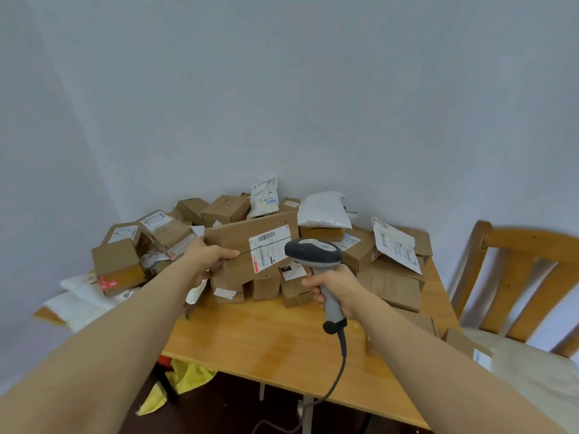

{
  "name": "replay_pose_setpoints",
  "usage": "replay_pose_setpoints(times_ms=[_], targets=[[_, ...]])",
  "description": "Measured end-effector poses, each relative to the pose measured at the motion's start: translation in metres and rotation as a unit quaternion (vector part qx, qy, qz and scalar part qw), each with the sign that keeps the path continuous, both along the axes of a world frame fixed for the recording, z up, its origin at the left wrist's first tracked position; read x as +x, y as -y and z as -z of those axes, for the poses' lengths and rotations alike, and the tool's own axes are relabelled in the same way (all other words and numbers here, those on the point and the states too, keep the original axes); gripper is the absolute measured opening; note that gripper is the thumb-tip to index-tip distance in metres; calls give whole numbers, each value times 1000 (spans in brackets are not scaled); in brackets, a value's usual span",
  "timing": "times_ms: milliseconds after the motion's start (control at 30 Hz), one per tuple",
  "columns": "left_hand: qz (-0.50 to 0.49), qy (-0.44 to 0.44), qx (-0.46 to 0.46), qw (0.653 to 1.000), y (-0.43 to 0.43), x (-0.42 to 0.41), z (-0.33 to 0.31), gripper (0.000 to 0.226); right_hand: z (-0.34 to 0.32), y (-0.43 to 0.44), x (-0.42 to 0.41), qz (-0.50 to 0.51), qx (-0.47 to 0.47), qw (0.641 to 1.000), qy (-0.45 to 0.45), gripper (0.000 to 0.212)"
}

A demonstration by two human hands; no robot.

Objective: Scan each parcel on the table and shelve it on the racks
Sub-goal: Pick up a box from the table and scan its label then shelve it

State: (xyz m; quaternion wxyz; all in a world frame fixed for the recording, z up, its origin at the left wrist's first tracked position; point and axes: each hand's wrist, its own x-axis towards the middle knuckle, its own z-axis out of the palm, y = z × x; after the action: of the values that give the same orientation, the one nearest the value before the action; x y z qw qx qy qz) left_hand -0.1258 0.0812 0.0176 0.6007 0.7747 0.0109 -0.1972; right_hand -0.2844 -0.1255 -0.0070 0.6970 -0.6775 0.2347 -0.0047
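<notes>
The left hand (208,256) gripped a flat brown corrugated cardboard parcel (250,245) by its left end, thumb lying across the front face and fingers curled behind, holding it tilted above the heap with its face turned toward the camera. A white rectangular shipping label (270,247) with a black barcode and a red strip along its lower edge was stuck to the right part of that face, and a thin dark line crossed the box from the thumb to the label.

The right hand (335,288) was closed tightly around the pale grey plastic handle of a handheld barcode scanner (316,261), whose rounded dark grey head sat just beside the label's right edge. A dark grey cable (340,368) ran from the butt of the handle down past the table's front edge.

Beneath and behind the raised parcel, a jumbled pile of small brown cardboard boxes (119,266) covered the far half of a glossy honey-coloured wooden table (266,343); many bore white labels. A soft, puffy white plastic mailer bag (324,209) rested on top of the boxes at the back, with a smaller printed white pouch (264,197) standing upright to its left. Flat white mailers spilled over the table's left edge. A wooden slatted chair (520,277) with a cream cushion stood at the right. Crumpled yellow material (185,380) lay on the dark floor below the table.
</notes>
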Motion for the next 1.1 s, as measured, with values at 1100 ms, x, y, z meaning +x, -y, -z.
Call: replay_pose_setpoints(times_ms=[1100], targets=[[-201, -185, -143, 951, -189, -133, 64, 27, 75, -114, 18, -13, 202, 970, -132, 29]])
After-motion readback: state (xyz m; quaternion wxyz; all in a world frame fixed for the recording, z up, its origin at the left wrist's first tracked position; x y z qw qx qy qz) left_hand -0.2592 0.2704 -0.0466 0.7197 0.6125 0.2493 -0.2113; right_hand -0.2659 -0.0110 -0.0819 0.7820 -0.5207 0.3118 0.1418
